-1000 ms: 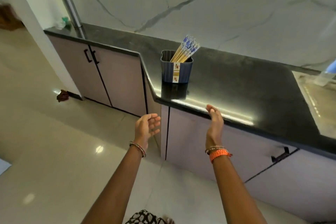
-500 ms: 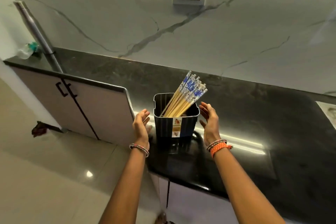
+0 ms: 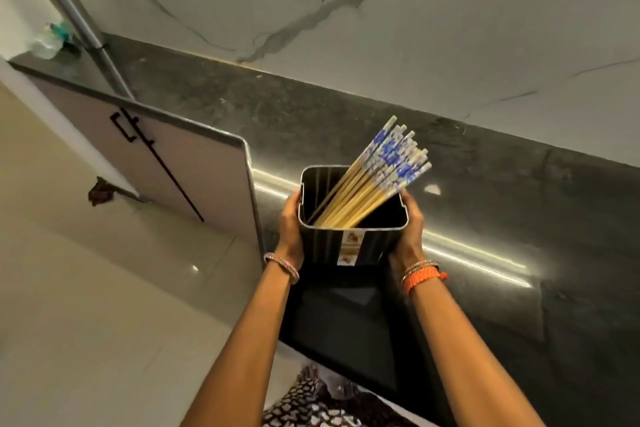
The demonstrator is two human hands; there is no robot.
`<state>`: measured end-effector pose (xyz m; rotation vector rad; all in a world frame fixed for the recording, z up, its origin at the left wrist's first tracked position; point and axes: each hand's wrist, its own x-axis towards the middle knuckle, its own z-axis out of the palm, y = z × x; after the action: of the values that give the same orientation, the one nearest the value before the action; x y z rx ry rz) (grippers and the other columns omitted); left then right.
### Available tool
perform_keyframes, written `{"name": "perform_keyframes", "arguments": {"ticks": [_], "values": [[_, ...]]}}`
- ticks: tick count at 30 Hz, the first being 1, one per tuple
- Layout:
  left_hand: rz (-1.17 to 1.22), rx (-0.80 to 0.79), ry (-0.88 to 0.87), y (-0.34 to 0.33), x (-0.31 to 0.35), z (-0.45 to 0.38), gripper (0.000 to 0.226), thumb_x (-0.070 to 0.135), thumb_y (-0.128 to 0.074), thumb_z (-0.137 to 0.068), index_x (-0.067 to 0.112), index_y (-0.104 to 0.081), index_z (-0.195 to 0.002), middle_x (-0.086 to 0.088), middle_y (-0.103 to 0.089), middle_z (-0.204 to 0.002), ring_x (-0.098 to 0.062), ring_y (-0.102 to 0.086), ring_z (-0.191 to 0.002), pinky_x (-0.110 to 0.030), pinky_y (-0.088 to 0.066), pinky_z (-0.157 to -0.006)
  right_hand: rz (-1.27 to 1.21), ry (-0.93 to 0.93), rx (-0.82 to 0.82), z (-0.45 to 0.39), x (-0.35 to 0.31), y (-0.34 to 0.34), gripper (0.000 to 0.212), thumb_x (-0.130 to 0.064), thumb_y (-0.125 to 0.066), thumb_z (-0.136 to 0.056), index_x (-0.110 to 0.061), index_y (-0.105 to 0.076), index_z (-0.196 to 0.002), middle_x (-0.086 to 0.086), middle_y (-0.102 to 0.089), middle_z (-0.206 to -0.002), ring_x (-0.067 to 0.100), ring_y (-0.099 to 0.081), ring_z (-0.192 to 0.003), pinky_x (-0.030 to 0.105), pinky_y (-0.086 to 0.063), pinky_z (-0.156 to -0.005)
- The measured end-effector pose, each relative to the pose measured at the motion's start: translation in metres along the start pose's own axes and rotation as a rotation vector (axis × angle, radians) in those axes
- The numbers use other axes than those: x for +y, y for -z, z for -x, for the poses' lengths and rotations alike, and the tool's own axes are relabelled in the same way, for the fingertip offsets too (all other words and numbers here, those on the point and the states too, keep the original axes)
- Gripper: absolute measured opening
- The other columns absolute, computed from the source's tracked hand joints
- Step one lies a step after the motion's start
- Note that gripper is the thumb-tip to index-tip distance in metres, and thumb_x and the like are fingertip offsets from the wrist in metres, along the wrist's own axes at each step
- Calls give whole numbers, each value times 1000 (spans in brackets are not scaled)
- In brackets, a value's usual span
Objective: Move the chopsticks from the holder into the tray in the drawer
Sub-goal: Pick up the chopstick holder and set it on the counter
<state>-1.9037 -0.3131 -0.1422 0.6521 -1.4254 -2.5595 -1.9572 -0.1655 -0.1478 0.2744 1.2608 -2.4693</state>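
Since half second ago: your left hand [image 3: 290,225] and right hand [image 3: 410,229] closed in, fingers now pressed flat against dark square plastic holder [image 3: 349,246] on black stone surface [image 3: 519,218]. Blue-patterned bamboo chopsticks [image 3: 377,173] inside, leaning right.

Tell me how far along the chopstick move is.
Done: nothing moved; all chopsticks lean in the holder on the counter. In hand: left hand and right hand clasp the holder's sides. Left: the whole transfer; no drawer or tray in view.
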Motion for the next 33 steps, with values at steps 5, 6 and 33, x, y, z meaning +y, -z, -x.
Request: {"name": "perform_keyframes", "arguments": {"ticks": [5, 6, 33], "values": [[80, 70, -86, -12, 23, 17, 48, 39, -31, -95, 12, -71, -96, -6, -72, -90, -23, -65, -93, -37, -51, -88, 96, -18, -144, -2, -29, -27, 36, -36, -41, -96, -11, -66, -101, 0, -74, -83, 14, -70, -80, 29, -56, -75], [73, 99, -111, -10, 26, 23, 50, 39, -30, -96, 15, -74, -89, -4, -74, -86, -20, -67, -88, -34, -53, -83, 121, -25, -180, 1, -32, -32, 36, -36, -41, -96, -10, -65, -104, 1, -73, -85, 14, -69, -80, 29, -56, -74], [594, 1388, -865, 115, -137, 582, 47, 28, -33, -96, 16, -70, -71, 3, -72, -64, -14, -65, -73, -29, -49, -71, 499, -947, -1365, 444, 220, -31, 34, -34, -38, -96, -13, -65, -101, -1, -74, -88, 19, -65, -89, 33, -50, -82]]}}
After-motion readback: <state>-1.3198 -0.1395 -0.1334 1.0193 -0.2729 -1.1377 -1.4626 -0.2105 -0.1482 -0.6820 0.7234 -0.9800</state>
